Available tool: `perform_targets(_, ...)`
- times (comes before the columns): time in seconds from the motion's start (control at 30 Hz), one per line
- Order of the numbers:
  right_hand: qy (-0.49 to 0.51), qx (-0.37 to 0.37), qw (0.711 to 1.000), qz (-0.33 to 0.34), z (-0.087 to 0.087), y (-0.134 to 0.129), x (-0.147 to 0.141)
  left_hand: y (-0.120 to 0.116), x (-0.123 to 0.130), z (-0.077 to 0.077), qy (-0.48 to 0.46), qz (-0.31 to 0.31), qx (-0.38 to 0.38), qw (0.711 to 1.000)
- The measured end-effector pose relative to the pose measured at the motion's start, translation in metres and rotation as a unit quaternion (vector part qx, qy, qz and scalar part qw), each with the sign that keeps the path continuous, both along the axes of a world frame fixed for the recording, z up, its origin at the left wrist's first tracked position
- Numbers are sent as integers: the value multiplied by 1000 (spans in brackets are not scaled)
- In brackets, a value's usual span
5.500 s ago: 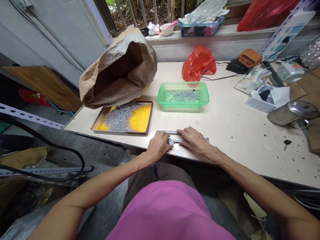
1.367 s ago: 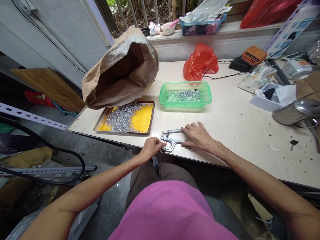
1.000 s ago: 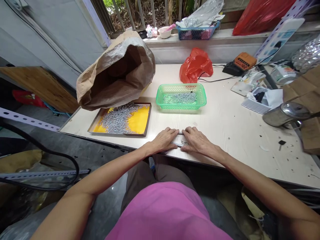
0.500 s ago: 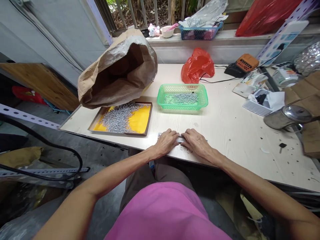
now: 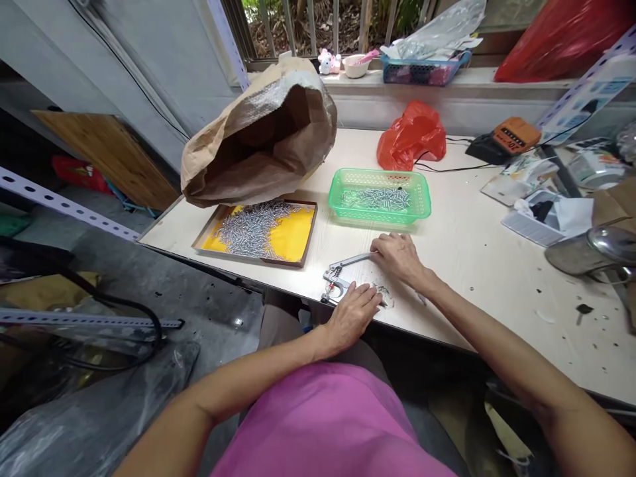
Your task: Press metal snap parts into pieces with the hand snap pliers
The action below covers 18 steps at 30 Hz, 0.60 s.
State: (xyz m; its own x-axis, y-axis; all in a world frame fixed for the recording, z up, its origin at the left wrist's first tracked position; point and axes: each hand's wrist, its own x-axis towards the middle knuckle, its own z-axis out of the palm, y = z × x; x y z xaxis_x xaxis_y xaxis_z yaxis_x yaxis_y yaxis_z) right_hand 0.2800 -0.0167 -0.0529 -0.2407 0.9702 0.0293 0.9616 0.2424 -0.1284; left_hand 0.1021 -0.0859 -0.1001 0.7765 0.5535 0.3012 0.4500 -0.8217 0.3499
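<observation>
Green basket (image 5: 422,199) of metal pieces; brown paper sack (image 5: 258,139), red bag (image 5: 412,136)

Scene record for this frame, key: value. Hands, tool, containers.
left hand: flat on table edge, touching the pliers' lower part
right hand: on the pliers' upper handle
pliers: metal, handles spread, lying on table
tray: yellow inside, heap of small metal parts, left of basket
basket: green, metal parts inside
paper sack: open, tipped over the tray

Your hands have parted: your left hand (image 5: 354,313) has slid back to 6 o'clock of the metal press tool (image 5: 342,277), now uncovered, while your right hand (image 5: 397,255) apparently lifts its upper handle at 3 o'clock
</observation>
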Motion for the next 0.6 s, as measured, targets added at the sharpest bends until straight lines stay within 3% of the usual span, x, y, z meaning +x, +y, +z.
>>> perform_targets(0.1, 2, -12, 989, 148, 10, -2, -34, 0, -1, -5, 7, -5, -21, 1000)
perform_targets(0.2, -19, -45, 952, 301, 11, -5, -68, -2, -5, -12, 65, -10, -68, 996)
perform_targets(0.33, -26, -47, 928, 369, 1, -2, -92, -3, -10, -14, 110, -11, -110, 988)
perform_targets(0.4, 45, -33, 926, 372, 0, 2, -95, -4, -11, -11, 107, -10, -116, 987)
perform_targets(0.47, 169, 10, 928, 331, 8, 6, -92, -2, -11, -7, 78, -11, -104, 991)
perform_targets(0.53, 286, 86, 924, 241, 24, 13, -82, 6, -14, -2, 30, -15, -67, 997)
perform_targets(0.6, 339, 175, 915, 129, 42, 26, -62, 26, -24, 6, -7, 8, -21, 1000)
